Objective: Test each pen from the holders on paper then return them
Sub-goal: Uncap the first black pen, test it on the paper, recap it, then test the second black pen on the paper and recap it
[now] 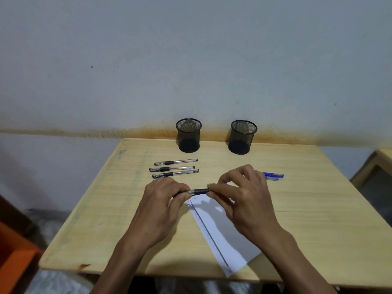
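Note:
Both hands hold one black pen [199,191] level above the top corner of a white paper sheet [224,236]. My left hand [163,200] pinches its left end and my right hand [244,194] grips its right end. Three black pens [175,168] lie in a row on the wooden table [101,209], just beyond my left hand. Two blue pens [273,176] lie behind my right hand, partly hidden by it. Two black mesh holders, the left holder [188,135] and the right holder [242,137], stand upright at the table's back edge with no pens in them.
A grey wall runs right behind the holders. An orange object [14,259] sits low at the left beside the table. Another wooden surface [375,166] shows at the right edge.

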Available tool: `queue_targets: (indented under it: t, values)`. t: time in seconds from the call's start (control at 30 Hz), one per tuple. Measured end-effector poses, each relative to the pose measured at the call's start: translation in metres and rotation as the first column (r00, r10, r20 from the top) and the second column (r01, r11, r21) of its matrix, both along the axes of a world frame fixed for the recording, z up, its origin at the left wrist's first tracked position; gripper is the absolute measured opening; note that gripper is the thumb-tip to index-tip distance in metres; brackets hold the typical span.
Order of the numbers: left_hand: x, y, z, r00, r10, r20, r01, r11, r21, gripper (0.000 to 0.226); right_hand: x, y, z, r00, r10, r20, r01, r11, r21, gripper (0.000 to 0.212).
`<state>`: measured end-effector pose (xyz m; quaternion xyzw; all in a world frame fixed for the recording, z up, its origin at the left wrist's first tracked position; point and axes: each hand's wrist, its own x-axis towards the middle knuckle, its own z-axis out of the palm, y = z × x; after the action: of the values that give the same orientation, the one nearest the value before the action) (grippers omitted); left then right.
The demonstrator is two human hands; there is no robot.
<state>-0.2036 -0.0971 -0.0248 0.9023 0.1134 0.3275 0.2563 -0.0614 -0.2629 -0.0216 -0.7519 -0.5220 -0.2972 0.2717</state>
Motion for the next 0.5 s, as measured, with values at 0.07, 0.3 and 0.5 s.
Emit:
queue_targets:
  t: [0.07,0.3,0.5]
  values:
    - [0.003,0.004,-0.004,1.000,-0.001,0.002,0.001,1.000,0.018,0.024,0.004,0.003,-0.003,1.000,-0.011,0.014,0.012,0.998,-0.056,0.011]
    - [0.007,0.026,-0.041,0.942,0.302,-0.145,-0.305,0.952,0.002,0.048,0.017,0.031,-0.014,0.890,-0.231,-0.392,0.184,0.971,-0.155,0.007]
    - [0.000,0.047,-0.085,0.848,0.397,-0.350,-0.375,0.918,0.133,0.062,0.049,0.094,-0.017,0.482,-0.466,-0.742,0.388,0.873,-0.296,0.019]
